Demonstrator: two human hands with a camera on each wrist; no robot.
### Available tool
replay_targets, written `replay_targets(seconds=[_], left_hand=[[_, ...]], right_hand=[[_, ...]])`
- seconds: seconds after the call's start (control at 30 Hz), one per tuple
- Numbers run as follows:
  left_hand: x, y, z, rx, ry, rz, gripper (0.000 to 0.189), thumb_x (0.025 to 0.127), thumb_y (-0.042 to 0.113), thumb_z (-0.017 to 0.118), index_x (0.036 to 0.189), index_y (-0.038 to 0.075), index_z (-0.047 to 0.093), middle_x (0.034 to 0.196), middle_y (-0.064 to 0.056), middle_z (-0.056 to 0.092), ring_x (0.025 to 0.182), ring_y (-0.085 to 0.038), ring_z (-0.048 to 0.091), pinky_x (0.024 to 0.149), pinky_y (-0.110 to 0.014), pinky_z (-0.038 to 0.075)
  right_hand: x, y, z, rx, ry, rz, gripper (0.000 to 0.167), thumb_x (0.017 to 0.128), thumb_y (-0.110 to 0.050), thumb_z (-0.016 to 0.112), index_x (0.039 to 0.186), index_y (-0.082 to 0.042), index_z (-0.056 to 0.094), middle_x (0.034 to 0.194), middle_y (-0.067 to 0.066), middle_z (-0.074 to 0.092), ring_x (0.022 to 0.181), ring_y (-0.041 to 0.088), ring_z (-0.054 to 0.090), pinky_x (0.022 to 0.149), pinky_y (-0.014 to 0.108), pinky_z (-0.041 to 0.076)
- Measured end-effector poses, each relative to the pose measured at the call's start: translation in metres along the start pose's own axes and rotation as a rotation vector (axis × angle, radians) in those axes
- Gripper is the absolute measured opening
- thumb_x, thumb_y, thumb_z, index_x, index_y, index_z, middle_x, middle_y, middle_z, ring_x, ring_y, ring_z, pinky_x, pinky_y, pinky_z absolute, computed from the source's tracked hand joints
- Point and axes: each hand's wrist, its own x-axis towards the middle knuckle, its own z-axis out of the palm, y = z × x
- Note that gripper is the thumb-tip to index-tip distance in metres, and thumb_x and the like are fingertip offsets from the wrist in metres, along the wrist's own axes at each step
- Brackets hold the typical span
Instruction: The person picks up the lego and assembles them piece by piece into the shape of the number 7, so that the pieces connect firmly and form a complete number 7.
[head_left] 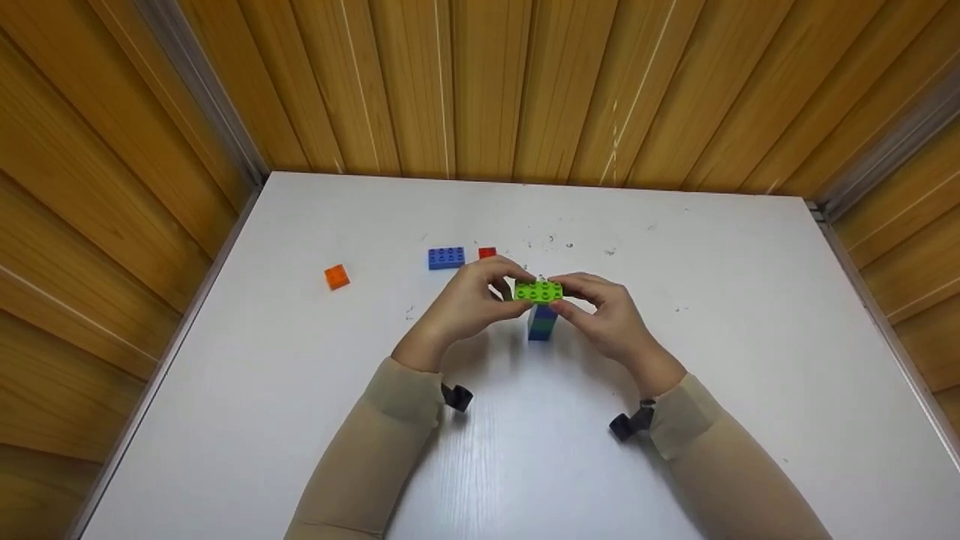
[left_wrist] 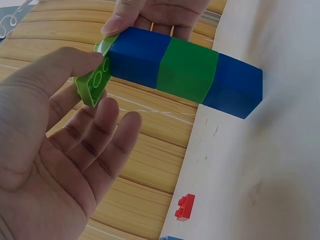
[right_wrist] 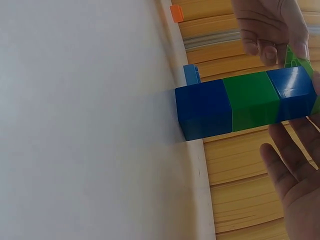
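A lime green brick [head_left: 538, 291] with studs upward lies across the top of a small upright tower, its left end jutting past the side. Below it the tower stacks an upper blue brick [left_wrist: 139, 56], a green brick [left_wrist: 187, 70] and a lower blue brick [left_wrist: 233, 86] that stands on the table. My left hand [head_left: 478, 296] pinches the overhanging end of the lime brick between thumb and fingers. From the other side, my right hand [head_left: 609, 319] pinches the opposite end, over the tower. The lime brick's hollow underside shows in the left wrist view.
Behind my left hand a blue brick [head_left: 446, 258] and a partly hidden red brick [head_left: 487, 253] lie on the white table [head_left: 285, 405]. Farther left is an orange brick [head_left: 337, 277]. Wood-patterned panels [head_left: 487, 90] border the table's back and sides.
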Motion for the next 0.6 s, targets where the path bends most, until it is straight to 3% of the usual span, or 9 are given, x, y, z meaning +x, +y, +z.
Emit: replay_targets(seconds=[0.17,0.33,0.47,0.6], left_hand=[[0.001,-0.003,-0.005,-0.034,0.018,0.004,0.035,0.100,0.025,0.089,0.134,0.020,0.081,0.136,0.002,0.075,0.106,-0.018,0.071,0.087,-0.030,0.063],[0.004,-0.010,-0.008,-0.080,0.117,-0.047,0.042,0.106,0.038,0.081,0.145,0.023,0.075,0.145,0.000,0.072,0.111,-0.019,0.070,0.088,-0.031,0.061],[0.012,-0.021,-0.009,-0.114,0.203,-0.123,0.046,0.110,0.037,0.076,0.152,0.021,0.069,0.148,-0.006,0.068,0.103,-0.018,0.066,0.080,-0.029,0.064],[0.023,-0.033,-0.009,-0.099,0.257,-0.254,0.051,0.111,0.039,0.074,0.158,0.021,0.062,0.156,-0.004,0.061,0.094,-0.018,0.065,0.072,-0.027,0.063]], right_hand=[[0.002,-0.001,0.000,0.007,-0.003,-0.008,0.034,0.104,-0.012,0.083,0.138,-0.007,0.080,0.137,0.008,0.081,0.127,0.006,0.074,0.116,0.024,0.057],[0.001,-0.002,-0.002,0.000,0.001,0.020,0.034,0.104,-0.012,0.083,0.138,-0.009,0.081,0.137,0.007,0.081,0.126,0.004,0.074,0.118,0.030,0.057],[0.001,-0.002,-0.002,0.004,0.006,0.041,0.035,0.103,-0.013,0.084,0.138,-0.010,0.081,0.138,0.008,0.081,0.125,0.004,0.073,0.120,0.039,0.059],[0.000,-0.001,0.001,0.006,0.001,0.048,0.036,0.103,-0.014,0.084,0.139,-0.009,0.080,0.139,0.008,0.080,0.126,0.003,0.073,0.121,0.043,0.058]])
